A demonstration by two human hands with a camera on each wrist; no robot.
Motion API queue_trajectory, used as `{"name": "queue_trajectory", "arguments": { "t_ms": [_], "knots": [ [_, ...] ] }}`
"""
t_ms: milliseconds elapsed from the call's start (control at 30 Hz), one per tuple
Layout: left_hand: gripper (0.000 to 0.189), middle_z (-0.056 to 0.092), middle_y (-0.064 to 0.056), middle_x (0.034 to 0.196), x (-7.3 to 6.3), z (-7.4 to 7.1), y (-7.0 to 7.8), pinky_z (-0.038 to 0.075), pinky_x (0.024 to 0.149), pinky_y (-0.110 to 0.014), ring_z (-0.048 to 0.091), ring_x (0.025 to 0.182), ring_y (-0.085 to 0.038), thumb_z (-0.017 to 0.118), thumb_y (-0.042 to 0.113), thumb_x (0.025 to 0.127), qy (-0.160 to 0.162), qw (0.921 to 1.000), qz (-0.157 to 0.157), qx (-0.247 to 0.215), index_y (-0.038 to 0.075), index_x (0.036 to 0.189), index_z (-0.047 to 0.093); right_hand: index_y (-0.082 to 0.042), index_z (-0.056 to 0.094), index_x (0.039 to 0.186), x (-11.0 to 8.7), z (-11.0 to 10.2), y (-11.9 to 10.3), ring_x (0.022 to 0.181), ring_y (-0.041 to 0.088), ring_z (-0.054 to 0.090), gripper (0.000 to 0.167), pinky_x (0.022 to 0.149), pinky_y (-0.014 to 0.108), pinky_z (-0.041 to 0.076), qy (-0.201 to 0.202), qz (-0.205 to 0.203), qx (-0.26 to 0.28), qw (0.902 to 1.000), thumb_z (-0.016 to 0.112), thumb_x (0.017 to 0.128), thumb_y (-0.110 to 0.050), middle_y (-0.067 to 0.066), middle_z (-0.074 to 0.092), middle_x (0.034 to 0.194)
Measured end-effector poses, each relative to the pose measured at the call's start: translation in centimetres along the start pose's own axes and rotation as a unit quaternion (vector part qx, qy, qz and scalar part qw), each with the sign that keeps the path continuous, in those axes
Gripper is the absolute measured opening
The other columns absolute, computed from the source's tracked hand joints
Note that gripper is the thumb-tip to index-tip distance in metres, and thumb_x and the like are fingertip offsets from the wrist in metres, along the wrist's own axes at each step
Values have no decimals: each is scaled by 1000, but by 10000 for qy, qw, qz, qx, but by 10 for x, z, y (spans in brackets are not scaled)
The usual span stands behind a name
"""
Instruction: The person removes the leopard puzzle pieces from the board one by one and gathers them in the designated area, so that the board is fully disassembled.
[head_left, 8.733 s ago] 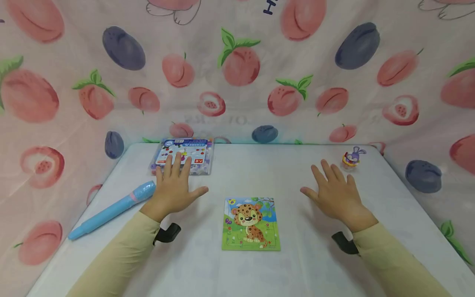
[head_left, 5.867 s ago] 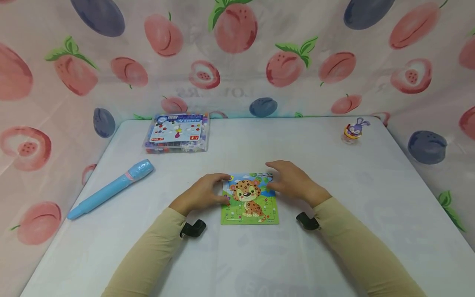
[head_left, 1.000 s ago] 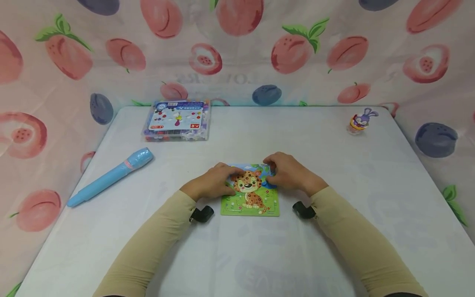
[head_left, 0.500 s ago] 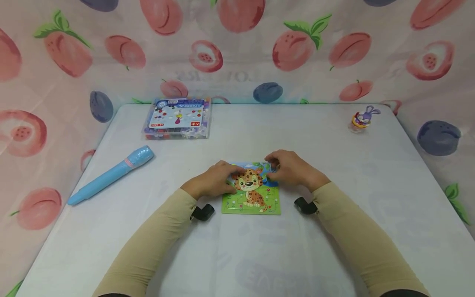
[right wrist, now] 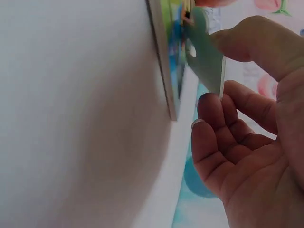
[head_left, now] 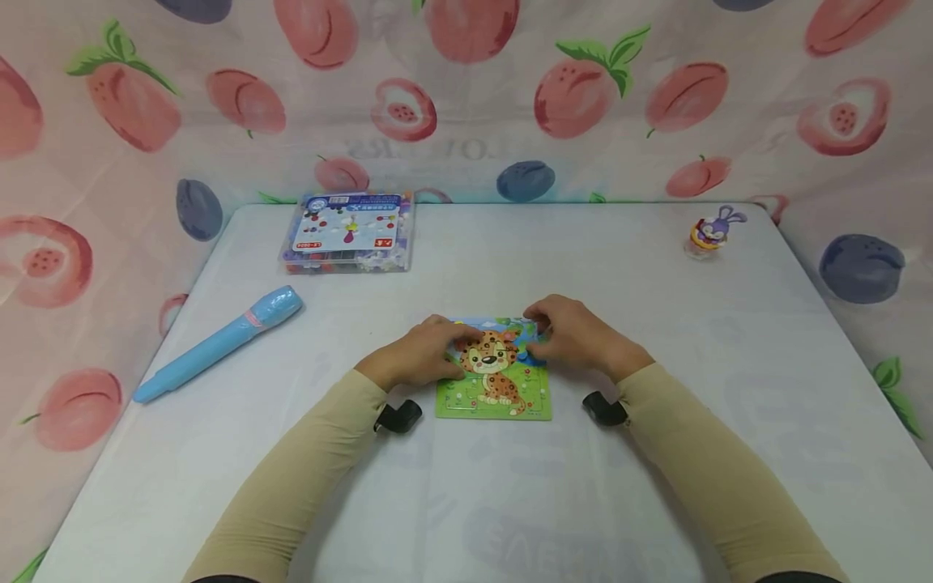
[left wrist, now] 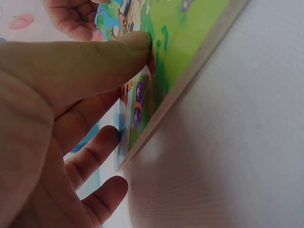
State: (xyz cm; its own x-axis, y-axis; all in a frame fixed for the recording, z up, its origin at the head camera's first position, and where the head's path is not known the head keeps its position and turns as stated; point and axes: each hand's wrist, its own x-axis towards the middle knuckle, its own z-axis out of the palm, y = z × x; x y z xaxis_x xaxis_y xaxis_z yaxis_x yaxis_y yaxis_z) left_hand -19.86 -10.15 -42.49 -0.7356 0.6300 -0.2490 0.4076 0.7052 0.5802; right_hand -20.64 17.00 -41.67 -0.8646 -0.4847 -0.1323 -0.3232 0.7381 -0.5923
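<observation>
Lying flat on the counter [head_left: 619, 486], the leopard puzzle board [head_left: 497, 387] sits between the two hands in the head view. The left hand [head_left: 417, 354] rests thumb and forefinger on the board's left part; the right hand [head_left: 579, 334] is at its far right corner. Beyond the board stand a clear box [head_left: 347, 233], to the left, and a rabbit figurine [head_left: 710, 233], to the right; a long blue object [head_left: 219, 344] lies left of it. In the left wrist view, the thumb presses the board's face, the other fingers loosely spread, gripping nothing. In the right wrist view, nearly closed fingers pinch a puzzle piece [right wrist: 206, 59], tilted up from the board, its pale green back showing; whether it touches the board I cannot tell.
</observation>
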Motion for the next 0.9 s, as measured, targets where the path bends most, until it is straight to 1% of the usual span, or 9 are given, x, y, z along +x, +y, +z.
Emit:
{"name": "queue_trajectory", "arguments": {
  "t_ms": [133,367,500,767,900],
  "knots": [
    [60,57,-4,136,-1,0,0,38,106,-46,41,129,-27,75,17,91,17,10000,-15,16,15,146,53,4,60,128,-4,-6,4,104,27,55,50,92,44,48,125,11,-131,9998,75,86,-17,14,60,117],
    [60,57,-5,136,0,0,1,38,107,-47,41,129,-28,75,18,91,-26,10000,-42,53,15,147,53,2,59,131,-12,-13,18,112,28,55,50,98,46,46,205,235,-69,9995,74,86,-17,13,60,124],
    [59,57,-6,134,-1,0,2,38,107,-47,41,129,-28,75,18,91,-41,9999,-48,79,15,146,53,2,57,133,-17,-17,27,115,30,54,51,101,49,44,209,339,13,9992,72,88,-15,15,59,127],
    [59,58,-5,132,0,2,0,38,107,-48,40,130,-28,75,18,91,-27,10000,-1,55,16,146,53,1,57,133,-30,-28,46,115,31,53,50,102,50,43,225,740,28,9970,72,89,-14,15,60,125],
    [60,58,-5,130,0,2,-1,38,107,-48,41,129,-28,75,18,91,-17,10000,14,85,16,147,53,2,57,133,-37,-33,54,115,32,53,49,101,51,44,238,862,-18,9960,72,89,-15,16,60,124]
  ]
}}
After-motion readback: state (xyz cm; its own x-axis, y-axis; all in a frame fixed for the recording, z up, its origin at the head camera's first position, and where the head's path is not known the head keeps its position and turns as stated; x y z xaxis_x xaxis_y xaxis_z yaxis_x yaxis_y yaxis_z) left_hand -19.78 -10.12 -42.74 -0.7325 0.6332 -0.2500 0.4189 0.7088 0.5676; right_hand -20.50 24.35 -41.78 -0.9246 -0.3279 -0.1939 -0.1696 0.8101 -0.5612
